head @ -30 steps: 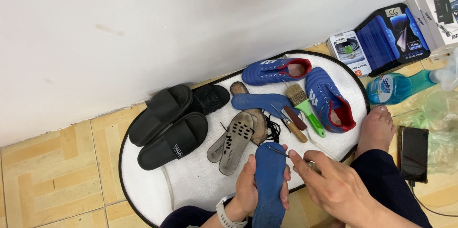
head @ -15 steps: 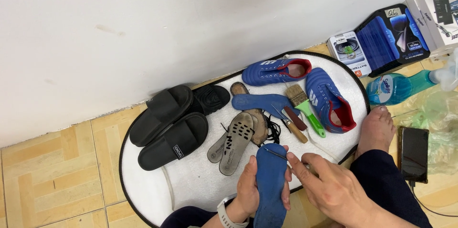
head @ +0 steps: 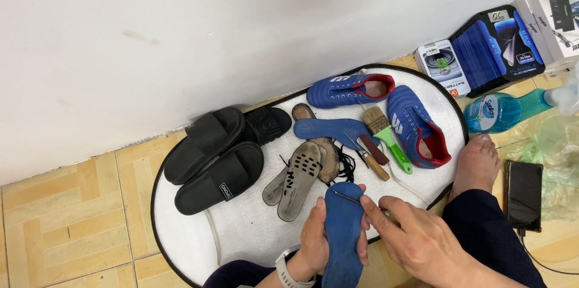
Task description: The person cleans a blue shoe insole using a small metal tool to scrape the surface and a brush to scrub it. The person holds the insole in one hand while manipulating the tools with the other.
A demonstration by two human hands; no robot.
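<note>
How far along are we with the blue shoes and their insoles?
Done: both blue shoes lie unlaced on the white mat, a second blue insole out beside them. In hand: the left hand holds a blue insole while the right hand works a thin metal tool at its top. Left: the green-handled brush lies unused and neither insole is back in a shoe.

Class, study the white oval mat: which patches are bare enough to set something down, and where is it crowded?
Bare: the white mat below the black slides, beside the left hand. Crowded: the grey insoles, brushes and blue shoes.
</note>
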